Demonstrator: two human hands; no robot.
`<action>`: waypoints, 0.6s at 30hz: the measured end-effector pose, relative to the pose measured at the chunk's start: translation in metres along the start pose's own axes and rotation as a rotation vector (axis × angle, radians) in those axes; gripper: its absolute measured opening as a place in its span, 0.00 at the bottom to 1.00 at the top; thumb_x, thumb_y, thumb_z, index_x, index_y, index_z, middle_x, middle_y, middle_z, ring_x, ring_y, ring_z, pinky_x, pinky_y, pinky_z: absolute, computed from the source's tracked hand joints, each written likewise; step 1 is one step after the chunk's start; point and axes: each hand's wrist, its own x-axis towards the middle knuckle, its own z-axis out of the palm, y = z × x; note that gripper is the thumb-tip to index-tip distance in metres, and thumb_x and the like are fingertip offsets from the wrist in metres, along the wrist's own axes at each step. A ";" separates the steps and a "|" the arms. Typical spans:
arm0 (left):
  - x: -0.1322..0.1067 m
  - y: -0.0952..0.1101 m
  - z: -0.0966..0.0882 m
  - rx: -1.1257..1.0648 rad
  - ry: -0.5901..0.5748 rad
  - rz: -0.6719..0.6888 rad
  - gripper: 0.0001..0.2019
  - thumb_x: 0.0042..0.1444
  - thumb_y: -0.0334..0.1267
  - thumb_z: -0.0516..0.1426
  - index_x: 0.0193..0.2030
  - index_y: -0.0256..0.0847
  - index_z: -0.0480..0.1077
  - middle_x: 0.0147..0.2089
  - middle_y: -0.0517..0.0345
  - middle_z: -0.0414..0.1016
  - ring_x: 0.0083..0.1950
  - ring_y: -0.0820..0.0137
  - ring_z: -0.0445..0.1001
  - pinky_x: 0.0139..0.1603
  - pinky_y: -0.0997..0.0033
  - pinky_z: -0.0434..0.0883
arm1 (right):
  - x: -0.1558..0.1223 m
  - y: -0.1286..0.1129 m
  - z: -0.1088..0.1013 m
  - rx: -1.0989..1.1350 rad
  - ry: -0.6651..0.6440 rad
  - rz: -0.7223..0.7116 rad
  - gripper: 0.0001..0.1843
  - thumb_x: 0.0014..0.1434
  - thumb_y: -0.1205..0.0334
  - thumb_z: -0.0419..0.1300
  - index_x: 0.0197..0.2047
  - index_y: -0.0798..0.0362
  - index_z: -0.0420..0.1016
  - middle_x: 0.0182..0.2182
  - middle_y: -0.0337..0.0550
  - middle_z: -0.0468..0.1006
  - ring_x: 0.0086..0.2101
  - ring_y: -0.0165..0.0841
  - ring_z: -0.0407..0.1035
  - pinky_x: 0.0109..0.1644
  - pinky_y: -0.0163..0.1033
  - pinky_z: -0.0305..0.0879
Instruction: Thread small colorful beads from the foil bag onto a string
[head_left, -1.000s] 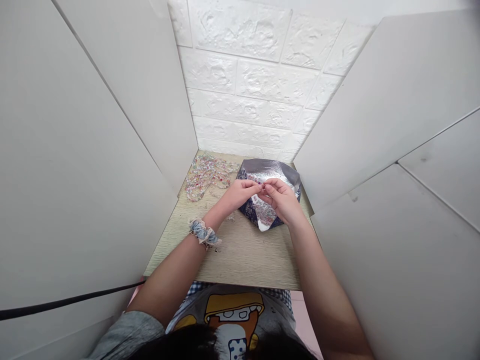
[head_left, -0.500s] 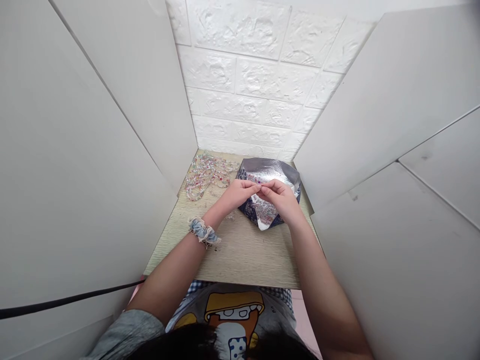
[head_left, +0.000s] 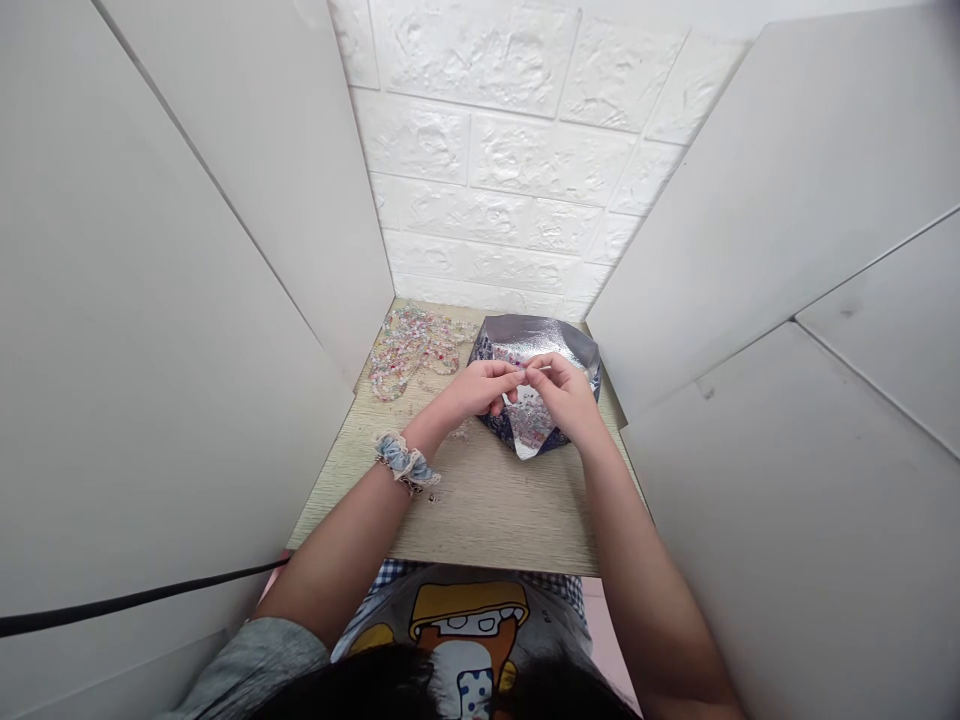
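Left hand (head_left: 480, 388) of the person comes from the left side, palm turned down, with its thumb and forefinger pinched together and the other fingers curled loosely below. Right hand (head_left: 564, 396) meets it from the right, also in a pinch, so the fingertips of both hands come together or almost so. Whether they have hold of something tiny, I cannot tell from where I stand.

Both hands are above an open bag with dark blue patterned outside and shiny silver lining (head_left: 581, 346), which lies on the far right part of a pale wooden table with fine grain (head_left: 499, 515). Inside the bag I see many small pink, clear and whitish beads (head_left: 531, 420). To the left of the bag, at the far left of the table, there is a tangled heap of thin multicoloured bead strings (head_left: 412, 350).

Around the left wrist sits a light blue cloth scrunchie with cream lace edge (head_left: 405, 462). On the table, just to the right of it and a little nearer, lies a small dark and metallic-looking object (head_left: 433, 498), too small to name. Behind the table stands a white brick-patterned wall (head_left: 495, 205).
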 end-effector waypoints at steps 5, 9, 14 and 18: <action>0.000 0.000 -0.001 -0.078 0.025 0.018 0.11 0.49 0.43 0.52 0.29 0.35 0.66 0.16 0.68 0.52 0.14 0.85 0.51 0.15 0.81 0.48 | 0.000 0.006 -0.010 -0.497 -0.017 -0.066 0.05 0.52 0.64 0.50 0.28 0.53 0.66 0.30 0.40 0.69 0.32 0.31 0.63 0.37 0.36 0.58; 0.001 0.001 -0.001 -0.142 0.073 0.046 0.09 0.49 0.40 0.52 0.29 0.35 0.66 0.19 0.66 0.55 0.14 0.85 0.52 0.14 0.81 0.47 | -0.002 0.008 -0.013 -0.815 -0.255 -0.013 0.08 0.49 0.69 0.51 0.25 0.52 0.70 0.32 0.40 0.69 0.32 0.29 0.64 0.35 0.34 0.56; 0.002 0.002 0.000 -0.212 0.178 0.022 0.05 0.48 0.35 0.51 0.25 0.36 0.62 0.16 0.68 0.51 0.13 0.85 0.49 0.13 0.81 0.43 | -0.004 0.007 -0.011 -0.956 -0.304 0.054 0.10 0.49 0.70 0.51 0.27 0.51 0.72 0.34 0.40 0.70 0.33 0.29 0.65 0.31 0.33 0.54; 0.003 0.001 0.000 -0.187 0.218 -0.015 0.04 0.47 0.33 0.50 0.24 0.37 0.61 0.14 0.70 0.44 0.13 0.85 0.43 0.14 0.80 0.41 | -0.005 0.006 -0.008 -0.952 -0.294 0.040 0.11 0.49 0.70 0.51 0.28 0.51 0.74 0.34 0.42 0.71 0.33 0.31 0.65 0.30 0.34 0.53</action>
